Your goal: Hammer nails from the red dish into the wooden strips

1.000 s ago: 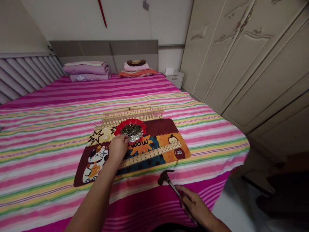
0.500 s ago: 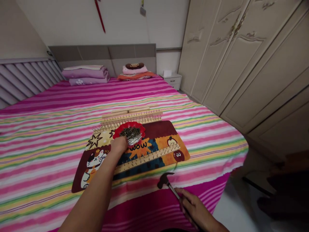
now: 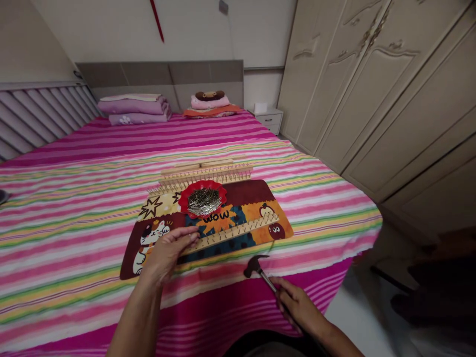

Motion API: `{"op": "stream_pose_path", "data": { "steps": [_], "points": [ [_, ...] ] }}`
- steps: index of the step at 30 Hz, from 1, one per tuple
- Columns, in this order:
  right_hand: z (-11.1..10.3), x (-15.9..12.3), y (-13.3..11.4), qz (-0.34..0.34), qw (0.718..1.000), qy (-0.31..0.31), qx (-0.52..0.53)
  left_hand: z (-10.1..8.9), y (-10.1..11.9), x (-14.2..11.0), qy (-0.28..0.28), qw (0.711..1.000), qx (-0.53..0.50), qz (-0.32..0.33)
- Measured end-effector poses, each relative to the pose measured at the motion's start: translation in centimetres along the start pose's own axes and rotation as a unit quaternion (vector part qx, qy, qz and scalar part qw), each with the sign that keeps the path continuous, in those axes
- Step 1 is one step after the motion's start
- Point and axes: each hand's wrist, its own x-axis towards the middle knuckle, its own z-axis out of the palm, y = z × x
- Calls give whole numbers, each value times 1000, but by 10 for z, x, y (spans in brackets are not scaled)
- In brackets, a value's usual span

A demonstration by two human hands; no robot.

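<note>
My left hand [image 3: 173, 250] is closed in a pinch at the left end of a wooden strip [image 3: 234, 231] with a row of nails standing in it. What the fingertips hold is too small to make out. Just behind the strip, a red scalloped bowl [image 3: 183, 203] contains a heap of loose nails [image 3: 204, 201]. My right hand [image 3: 295, 305] grips the handle of a claw hammer [image 3: 256, 267], its dark head over the near side of the bed. Strip and bowl rest on a printed mat [image 3: 247, 196].
More nail-studded wooden strips [image 3: 208, 173] lie behind the bowl. The striped bedspread [image 3: 327, 198] spreads around the mat. Folded bedding [image 3: 136, 109] is stacked by the headboard [image 3: 145, 79]. A white nightstand [image 3: 269, 119] and a tall wardrobe [image 3: 353, 94] stand on the right.
My left hand has left the red bowl and come nearer to me, to the left end of the strip. My right hand keeps the hammer in nearly the same place. The view shifts slightly.
</note>
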Motion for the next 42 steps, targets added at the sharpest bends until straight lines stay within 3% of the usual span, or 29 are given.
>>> {"op": "stream_pose_path", "data": {
  "steps": [5, 10, 15, 21, 26, 31, 34, 42],
  "points": [
    [1, -1, -3, -7, 1000, 6, -2, 0, -37, -4, 90, 994, 38, 51],
    [1, -3, -5, -14, 1000, 1, -3, 10, -59, -2, 161, 982, 75, 57],
    [-1, -4, -3, -12, 1000, -5, -7, 19, -63, -2, 201, 965, 151, 79],
    [-1, -2, -1, -18, 1000, 1, -11, 22, -64, -1, 210, 952, 205, 89],
    [2, -6, -5, -32, 999, -2, -15, 23, -68, -1, 218, 924, 280, 142],
    [10, -24, -35, -66, 996, -32, -58, 22, -73, 0, 207, 904, 323, 188],
    [19, -28, -62, -135, 986, -43, -85, 21, -76, 0, 204, 895, 337, 207],
    [54, -10, -136, -340, 916, -39, -211, 22, -80, 2, 196, 887, 357, 218]
  ]
}}
